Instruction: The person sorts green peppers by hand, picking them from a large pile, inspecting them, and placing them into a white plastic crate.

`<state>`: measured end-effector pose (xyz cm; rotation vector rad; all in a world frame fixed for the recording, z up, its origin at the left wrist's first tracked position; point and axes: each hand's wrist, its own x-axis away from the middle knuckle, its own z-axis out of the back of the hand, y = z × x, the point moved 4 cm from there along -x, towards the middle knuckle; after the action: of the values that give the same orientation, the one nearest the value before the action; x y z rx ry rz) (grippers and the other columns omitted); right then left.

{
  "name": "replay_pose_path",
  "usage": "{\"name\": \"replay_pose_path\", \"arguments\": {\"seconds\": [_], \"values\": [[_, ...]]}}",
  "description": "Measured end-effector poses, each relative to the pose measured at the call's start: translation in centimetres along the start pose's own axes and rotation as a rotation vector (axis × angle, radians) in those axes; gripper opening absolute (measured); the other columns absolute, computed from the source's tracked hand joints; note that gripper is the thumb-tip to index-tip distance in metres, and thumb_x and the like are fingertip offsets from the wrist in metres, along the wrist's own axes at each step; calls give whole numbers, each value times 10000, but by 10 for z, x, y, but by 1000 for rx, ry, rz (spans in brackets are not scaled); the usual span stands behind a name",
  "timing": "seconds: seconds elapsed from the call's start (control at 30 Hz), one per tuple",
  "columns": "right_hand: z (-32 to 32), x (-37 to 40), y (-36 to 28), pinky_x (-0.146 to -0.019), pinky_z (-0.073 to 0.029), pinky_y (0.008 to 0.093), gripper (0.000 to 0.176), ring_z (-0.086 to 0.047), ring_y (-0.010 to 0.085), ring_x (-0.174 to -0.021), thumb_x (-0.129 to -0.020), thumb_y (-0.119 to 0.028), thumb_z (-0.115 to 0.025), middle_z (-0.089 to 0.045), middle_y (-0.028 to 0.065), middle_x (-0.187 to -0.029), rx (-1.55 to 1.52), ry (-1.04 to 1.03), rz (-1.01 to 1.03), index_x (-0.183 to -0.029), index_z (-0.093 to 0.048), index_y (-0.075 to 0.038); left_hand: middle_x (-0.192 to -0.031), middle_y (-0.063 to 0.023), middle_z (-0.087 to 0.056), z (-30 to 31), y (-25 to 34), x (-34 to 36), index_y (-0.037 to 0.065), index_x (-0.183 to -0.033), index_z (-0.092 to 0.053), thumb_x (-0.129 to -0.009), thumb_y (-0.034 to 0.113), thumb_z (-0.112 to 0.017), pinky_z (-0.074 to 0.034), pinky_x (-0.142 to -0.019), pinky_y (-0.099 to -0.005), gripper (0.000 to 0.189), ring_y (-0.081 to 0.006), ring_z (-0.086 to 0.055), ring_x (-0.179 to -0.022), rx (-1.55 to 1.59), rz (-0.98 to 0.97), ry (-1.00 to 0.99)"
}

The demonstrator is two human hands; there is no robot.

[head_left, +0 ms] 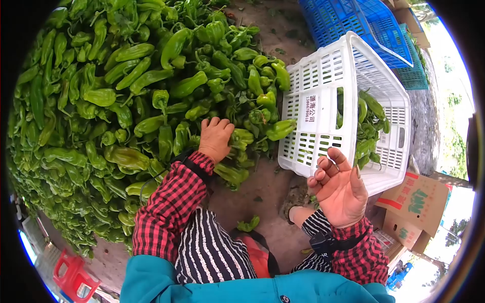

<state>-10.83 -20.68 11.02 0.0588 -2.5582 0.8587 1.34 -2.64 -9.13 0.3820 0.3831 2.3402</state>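
Note:
A large heap of green peppers (pixel 134 81) fills the left and upper middle of the view. My left hand (pixel 216 140) rests at the heap's near right edge, its fingers over some peppers; whether it grips one is hidden. Palm up, my right hand (pixel 339 189) is raised in front of the white crate, fingers apart and slightly curled, with nothing in it. The white plastic crate (pixel 309 121) stands to the right of the heap, its opening facing right. Green peppers and leaves (pixel 368 126) lie inside it.
Blue crates (pixel 333 22) and a teal crate (pixel 411 60) stand at the upper right. Cardboard boxes (pixel 417 202) sit at the lower right. A red plastic stool (pixel 75 278) is at the lower left. One loose pepper (pixel 248 223) lies on the ground near my legs.

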Motion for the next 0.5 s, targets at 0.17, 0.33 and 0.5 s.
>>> {"name": "replay_pose_path", "arguments": {"seconds": [0.17, 0.33, 0.5], "values": [[9, 2, 19, -906, -428, 386, 528, -546, 226, -1011, -823, -188, -643, -523, 124, -1144, 250, 221, -143, -1257, -395, -19, -1057, -57, -564, 52, 8, 29, 50, -1074, -513, -610, 21, -714, -419, -885, -342, 506, -217, -512, -1031, 1125, 49, 249], [3, 5, 51, -942, -377, 348, 680, -478, 220, -1125, -754, -128, -726, -502, 103, -1199, 1006, 134, -169, -1310, -346, -25, -1163, -45, -516, 73, 76, 50, 35, -1187, -464, -648, 21, -787, -417, -916, -290, 629, -146, -516, -1045, 2044, -82, -308], [5, 11, 56, -743, -468, 318, 509, -556, 165, -834, -792, -131, -683, -565, 79, -977, 450, 116, -400, -1219, -427, -22, -997, -160, -593, 92, 27, 21, -21, -992, -583, -748, 344, -687, -419, -856, -352, 451, -299, -544, -962, 723, -133, 386]]}}
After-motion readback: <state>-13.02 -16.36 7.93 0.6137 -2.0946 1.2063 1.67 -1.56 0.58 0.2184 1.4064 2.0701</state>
